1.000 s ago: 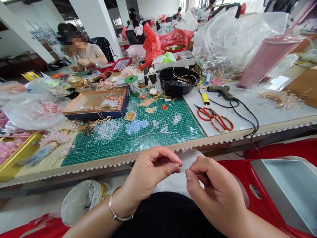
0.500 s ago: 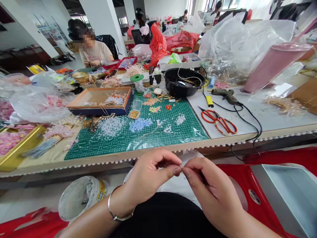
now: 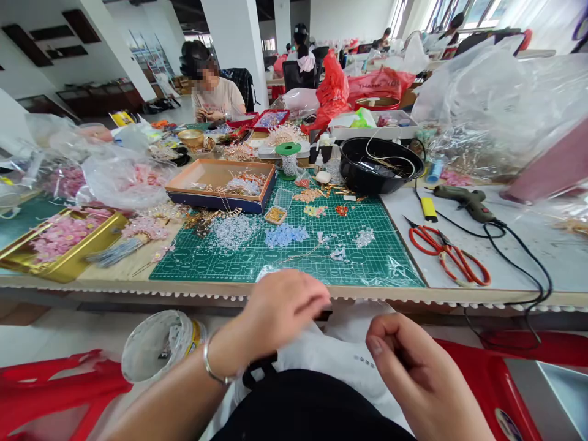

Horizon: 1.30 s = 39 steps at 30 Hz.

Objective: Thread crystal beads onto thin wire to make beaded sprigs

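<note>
Hovering near the mat (image 3: 376,269), the left hand (image 3: 280,309) was blurred, its hold unclear. The right hand (image 3: 416,367) curled narrow, contents indiscernible.

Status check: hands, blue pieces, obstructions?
Left hand blurred, grip unclear. Right hand curled, grip unclear. Blue pieces on green mat. Scissors right, clear of hands.

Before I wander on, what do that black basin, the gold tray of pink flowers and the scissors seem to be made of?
The black basin looks like glossy plastic, judging by its smooth, shiny wall. The gold tray has a metallic sheen: thin metal or coated plastic. The scissors show dark, probably steel blades and orange-red, likely plastic-covered handles.
</note>
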Each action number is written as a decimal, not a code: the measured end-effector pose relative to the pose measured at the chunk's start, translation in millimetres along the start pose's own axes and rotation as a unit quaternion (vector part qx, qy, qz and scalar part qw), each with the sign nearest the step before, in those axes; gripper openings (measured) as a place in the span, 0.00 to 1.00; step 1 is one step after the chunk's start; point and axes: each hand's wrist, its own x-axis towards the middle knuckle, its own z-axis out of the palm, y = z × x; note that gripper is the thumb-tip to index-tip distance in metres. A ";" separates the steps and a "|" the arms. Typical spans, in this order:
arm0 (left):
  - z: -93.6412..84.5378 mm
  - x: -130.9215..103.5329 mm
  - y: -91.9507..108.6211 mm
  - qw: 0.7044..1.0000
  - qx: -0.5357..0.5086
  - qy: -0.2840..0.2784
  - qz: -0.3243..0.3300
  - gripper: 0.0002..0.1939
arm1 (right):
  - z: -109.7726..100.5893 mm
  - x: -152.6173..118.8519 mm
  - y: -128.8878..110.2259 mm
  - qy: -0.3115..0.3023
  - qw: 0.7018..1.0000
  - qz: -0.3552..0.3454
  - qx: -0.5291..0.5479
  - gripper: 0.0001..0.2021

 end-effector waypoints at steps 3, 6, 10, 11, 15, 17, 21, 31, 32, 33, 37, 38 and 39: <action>-2.6 1.6 -59.1 0.979 0.153 0.044 -0.124 0.10 | 3.9 0.5 -2.0 -0.009 1.000 0.008 0.020 0.09; -0.2 3.8 -105.3 0.971 0.189 0.037 -0.144 0.10 | 9.4 0.8 -8.4 0.000 0.999 0.024 0.037 0.10; 6.1 4.3 -125.0 0.967 0.209 0.023 -0.145 0.10 | 14.7 1.5 -15.5 0.019 0.998 0.035 0.048 0.11; 7.2 4.1 -125.3 0.967 0.208 0.021 -0.145 0.11 | 15.0 1.8 -15.9 0.017 0.998 0.038 0.051 0.10; 7.9 4.3 -124.1 0.970 0.188 0.017 -0.150 0.10 | 12.8 3.0 -10.7 -0.002 0.997 0.044 0.059 0.09; 6.2 4.6 -123.4 0.973 0.170 0.024 -0.157 0.08 | 11.4 3.8 -5.8 -0.017 0.998 0.032 0.053 0.09; 2.6 3.1 -107.7 0.975 0.112 0.060 -0.184 0.07 | 10.4 5.7 -0.1 -0.022 0.999 0.016 0.040 0.08; 19.2 -5.1 33.2 0.758 -0.607 -0.014 -0.238 0.05 | -0.4 2.8 -19.9 0.099 0.975 -0.187 -0.066 0.06; 19.8 -4.8 40.4 0.741 -0.627 -0.022 -0.239 0.05 | -1.6 1.6 -21.6 0.105 0.972 -0.199 -0.069 0.06; 20.0 -4.5 45.2 0.731 -0.638 -0.024 -0.241 0.04 | -2.6 0.4 -22.8 0.108 0.970 -0.207 -0.071 0.07; 20.3 -4.3 50.8 0.732 -0.638 -0.021 -0.238 0.04 | -5.7 -4.7 -23.6 0.122 0.965 -0.218 -0.074 0.07; 20.6 -4.6 51.0 0.736 -0.635 -0.021 -0.233 0.04 | -6.5 -5.9 -23.3 0.127 0.965 -0.219 -0.075 0.07; 20.9 -5.0 51.4 0.740 -0.632 -0.022 -0.229 0.04 | -7.2 -6.9 -23.0 0.129 0.964 -0.219 -0.076 0.07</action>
